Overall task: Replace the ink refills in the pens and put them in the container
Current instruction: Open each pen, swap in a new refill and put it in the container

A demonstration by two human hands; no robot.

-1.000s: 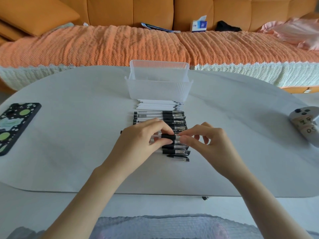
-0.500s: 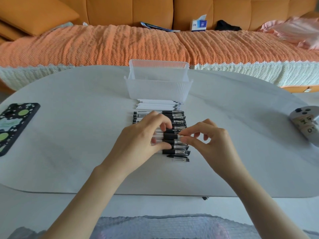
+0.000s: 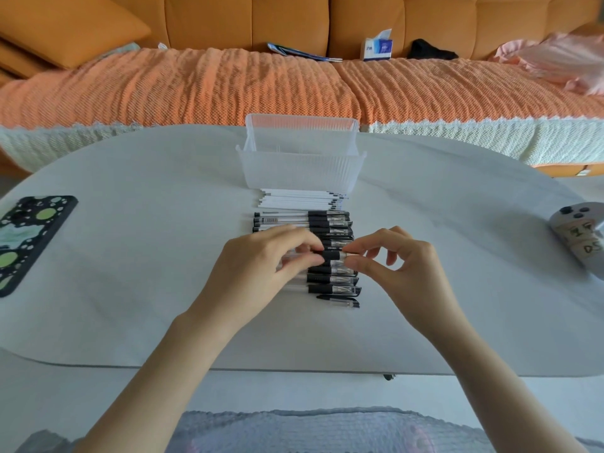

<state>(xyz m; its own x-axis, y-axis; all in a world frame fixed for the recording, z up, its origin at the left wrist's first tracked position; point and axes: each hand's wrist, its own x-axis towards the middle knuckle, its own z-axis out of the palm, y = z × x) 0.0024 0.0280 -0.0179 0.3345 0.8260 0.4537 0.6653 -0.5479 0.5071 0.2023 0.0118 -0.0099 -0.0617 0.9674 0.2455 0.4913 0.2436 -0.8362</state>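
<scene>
Several black-gripped pens [image 3: 330,220] lie in a row at the table's middle, tips to the right. Behind them is a stack of white ink refills [image 3: 300,198], then a clear ribbed plastic container [image 3: 300,171]. Both hands hold one pen [image 3: 331,255] just above the row. My left hand [image 3: 261,273] grips its clear barrel and black grip. My right hand [image 3: 402,266] pinches the tip end between thumb and forefinger. A loose black cap [image 3: 340,301] lies at the near end of the row.
A phone in a black dotted case [image 3: 29,237] lies at the table's left edge. A grey device with a handwritten label [image 3: 581,237] sits at the right edge. An orange sofa with a textured cover [image 3: 228,86] runs behind the table.
Both hands stay on the same pen over the row. The fingers of my right hand have shifted slightly at the tip end; the pen barely moved.
</scene>
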